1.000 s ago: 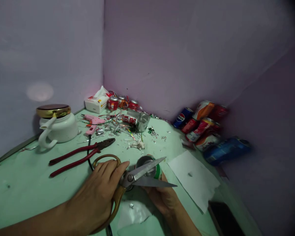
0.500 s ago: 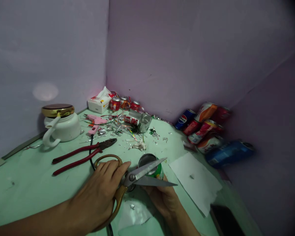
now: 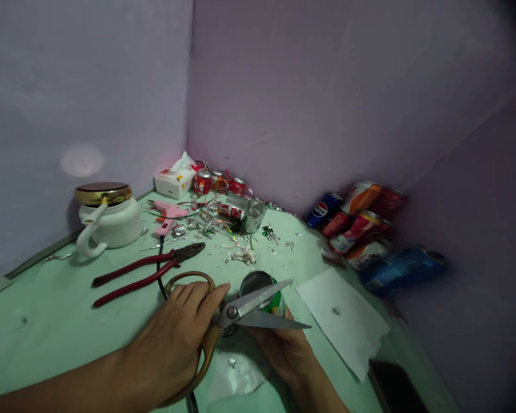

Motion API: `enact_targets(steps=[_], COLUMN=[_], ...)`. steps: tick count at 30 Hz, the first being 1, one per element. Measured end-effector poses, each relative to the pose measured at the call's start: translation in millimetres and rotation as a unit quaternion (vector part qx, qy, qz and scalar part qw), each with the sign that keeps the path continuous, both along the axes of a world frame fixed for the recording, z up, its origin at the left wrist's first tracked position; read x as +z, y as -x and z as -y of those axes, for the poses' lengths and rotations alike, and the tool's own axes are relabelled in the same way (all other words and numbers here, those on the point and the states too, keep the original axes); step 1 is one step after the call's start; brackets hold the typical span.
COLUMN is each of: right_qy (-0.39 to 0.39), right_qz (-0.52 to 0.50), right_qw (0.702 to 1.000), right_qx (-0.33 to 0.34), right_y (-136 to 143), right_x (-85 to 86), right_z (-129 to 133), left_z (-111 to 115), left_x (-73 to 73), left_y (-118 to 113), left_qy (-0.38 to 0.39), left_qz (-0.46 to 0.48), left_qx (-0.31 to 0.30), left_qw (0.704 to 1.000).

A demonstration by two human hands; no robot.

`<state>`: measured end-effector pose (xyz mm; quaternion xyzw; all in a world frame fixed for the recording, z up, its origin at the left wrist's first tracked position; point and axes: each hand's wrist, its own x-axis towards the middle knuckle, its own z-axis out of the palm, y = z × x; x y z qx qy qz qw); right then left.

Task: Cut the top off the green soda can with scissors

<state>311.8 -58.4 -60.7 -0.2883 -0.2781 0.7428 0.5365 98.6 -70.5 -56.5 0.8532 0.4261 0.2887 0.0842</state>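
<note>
Low in the middle, my left hand (image 3: 172, 344) grips the scissors (image 3: 241, 312), blades apart, and my right hand (image 3: 286, 350) wraps the green can (image 3: 264, 292) to keep it steady.

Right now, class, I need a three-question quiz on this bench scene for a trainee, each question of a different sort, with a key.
1. True or false: the scissors are open.
2. Which hand grips the scissors? A) left hand B) right hand C) neither
3. Fill in: the right hand holds a green ____.

Key
1. True: the two blades are spread apart, next to the can's top.
2. A: the left hand is wrapped round the gold handles.
3. Can: it stands upright on the table, with the pliers lying to its left.
</note>
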Motion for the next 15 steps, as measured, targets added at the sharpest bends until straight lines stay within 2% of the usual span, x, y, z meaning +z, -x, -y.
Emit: enact_targets(steps=[6, 13, 15], right_qy=[0.007, 0.025, 0.03], right_qz=[-0.016, -0.035, -0.031], right_qw=[1.0, 0.998, 0.998], right_qx=[-0.006, -0.04, -0.038], right_y=[3.6, 9.5, 8.2], right_x=[1.5, -2.7, -3.5], right_z=[1.9, 8.1, 8.3], left_z=[-1.2, -6.4, -7.6], left_x=[1.3, -7.4, -7.7], left_y=[1.1, 1.8, 2.2], left_qy=[-0.002, -0.073, -0.071], left_qz=[-0.021, -0.095, -0.122], left_qx=[-0.004, 0.018, 0.009], left_qw=[1.0, 0.993, 0.99])
